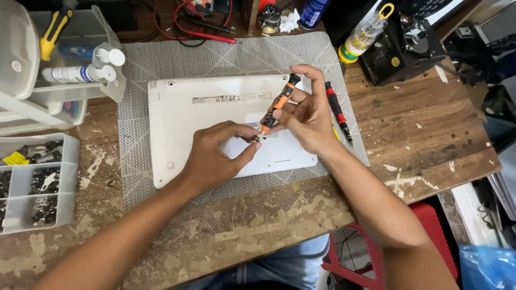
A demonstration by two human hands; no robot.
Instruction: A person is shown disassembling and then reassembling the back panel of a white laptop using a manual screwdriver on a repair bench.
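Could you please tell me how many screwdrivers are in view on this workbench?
3: an orange screwdriver in the right hand, a red one lying on the mat beside it, and a yellow-handled one in the plastic organiser at top left. Others may be hidden.

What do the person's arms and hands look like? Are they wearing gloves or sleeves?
No gloves and no sleeves in view. The left hand and right hand are bare, and both forearms are bare as far as they show. No watch, bracelet or rings show.
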